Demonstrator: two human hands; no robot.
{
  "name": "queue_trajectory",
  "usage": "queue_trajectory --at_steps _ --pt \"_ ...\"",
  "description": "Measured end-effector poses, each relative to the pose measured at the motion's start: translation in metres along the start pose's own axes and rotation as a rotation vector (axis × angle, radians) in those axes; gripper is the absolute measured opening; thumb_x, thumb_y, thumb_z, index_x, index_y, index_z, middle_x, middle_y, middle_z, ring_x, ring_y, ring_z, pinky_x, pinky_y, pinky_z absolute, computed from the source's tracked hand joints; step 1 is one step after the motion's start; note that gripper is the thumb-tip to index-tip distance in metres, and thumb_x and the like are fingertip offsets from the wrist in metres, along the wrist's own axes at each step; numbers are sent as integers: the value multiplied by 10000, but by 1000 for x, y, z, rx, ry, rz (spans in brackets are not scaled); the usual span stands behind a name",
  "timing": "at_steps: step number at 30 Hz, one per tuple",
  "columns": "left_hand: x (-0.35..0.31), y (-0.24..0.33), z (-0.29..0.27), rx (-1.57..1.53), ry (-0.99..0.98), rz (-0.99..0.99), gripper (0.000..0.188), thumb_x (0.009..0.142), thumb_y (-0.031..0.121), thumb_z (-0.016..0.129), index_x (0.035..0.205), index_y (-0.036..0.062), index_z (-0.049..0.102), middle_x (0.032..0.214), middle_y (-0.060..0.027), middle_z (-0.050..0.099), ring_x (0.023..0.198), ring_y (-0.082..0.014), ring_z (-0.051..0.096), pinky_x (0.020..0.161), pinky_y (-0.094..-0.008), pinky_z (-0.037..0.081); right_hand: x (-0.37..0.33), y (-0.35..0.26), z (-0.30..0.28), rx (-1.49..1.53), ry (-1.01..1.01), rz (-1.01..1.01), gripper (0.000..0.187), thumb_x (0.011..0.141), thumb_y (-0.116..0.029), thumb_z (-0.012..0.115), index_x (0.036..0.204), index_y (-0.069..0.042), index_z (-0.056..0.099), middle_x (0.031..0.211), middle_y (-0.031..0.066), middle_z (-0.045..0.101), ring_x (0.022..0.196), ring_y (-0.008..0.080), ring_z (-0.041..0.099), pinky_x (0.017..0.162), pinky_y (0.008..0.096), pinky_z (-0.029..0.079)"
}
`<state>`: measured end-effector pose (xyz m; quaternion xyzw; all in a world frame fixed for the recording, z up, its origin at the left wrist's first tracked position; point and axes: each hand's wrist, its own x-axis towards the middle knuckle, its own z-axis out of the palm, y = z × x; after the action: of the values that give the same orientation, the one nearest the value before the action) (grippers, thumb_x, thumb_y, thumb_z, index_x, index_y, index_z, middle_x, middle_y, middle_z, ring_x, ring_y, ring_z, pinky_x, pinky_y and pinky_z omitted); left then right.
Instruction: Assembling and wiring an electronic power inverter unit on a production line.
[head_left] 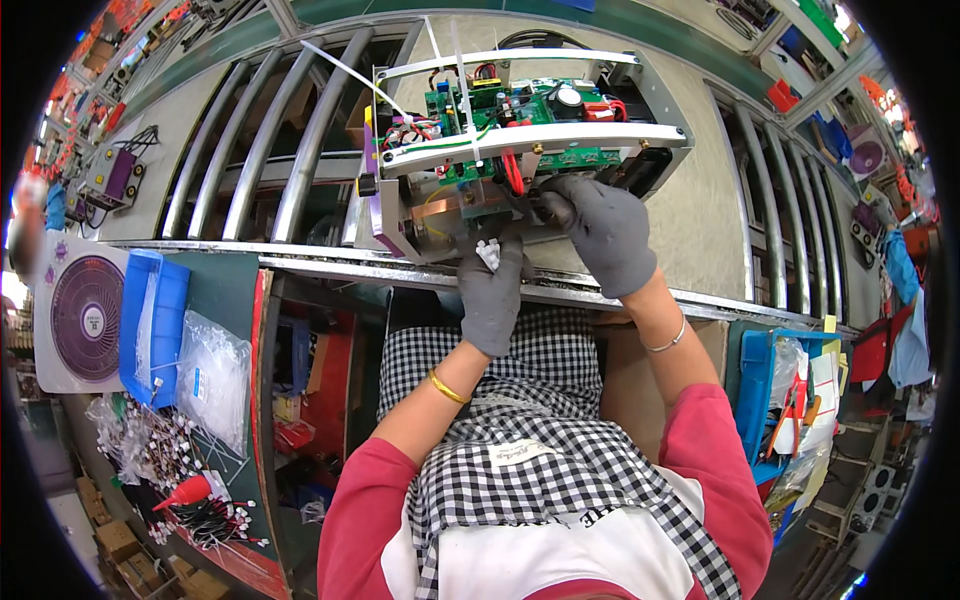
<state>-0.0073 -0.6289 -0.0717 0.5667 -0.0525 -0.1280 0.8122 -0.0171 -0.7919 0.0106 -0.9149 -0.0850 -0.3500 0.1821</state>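
Observation:
An open-framed electrical unit (655, 110) with green circuit boards (535, 105), white rails and coloured wires lies on its side before me. My left hand (490, 300), in a grey glove, reaches up to its near side with fingers closed; a small white plastic connector (488, 254) shows between them. My right hand (610, 235), gloved too, pinches at the unit's near edge, just below a looped red cable (513, 172). What lies between the right fingertips is dark and hidden. White cable ties (350, 72) stick up from the unit, their long tails loose.
Metal rollers (262, 150) flank the work surface on the left, more rollers (785, 200) on the right. A blue bin (152, 325), a bag of cable ties (215, 375), loose wire leads and a red-tipped bottle (190, 491) are at left. A blue tray (757, 390) with tools stands right.

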Motion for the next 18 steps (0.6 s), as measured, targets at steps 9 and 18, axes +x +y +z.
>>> queue_trajectory --at_steps 9,18 --pt "0 -2 12 91 110 55 232 1002 263 674 916 47 667 663 -1 608 546 -72 516 483 -243 388 0 4 7 -57 -10 -49 118 919 -217 734 956 -113 693 763 78 688 650 284 680 568 405 524" --pt "9 -9 16 222 85 90 138 969 110 654 913 -16 635 671 -47 624 594 -143 589 563 -316 480 -5 4 9 26 32 -42 130 926 -212 733 1017 -120 725 819 97 721 697 300 703 606 393 548"
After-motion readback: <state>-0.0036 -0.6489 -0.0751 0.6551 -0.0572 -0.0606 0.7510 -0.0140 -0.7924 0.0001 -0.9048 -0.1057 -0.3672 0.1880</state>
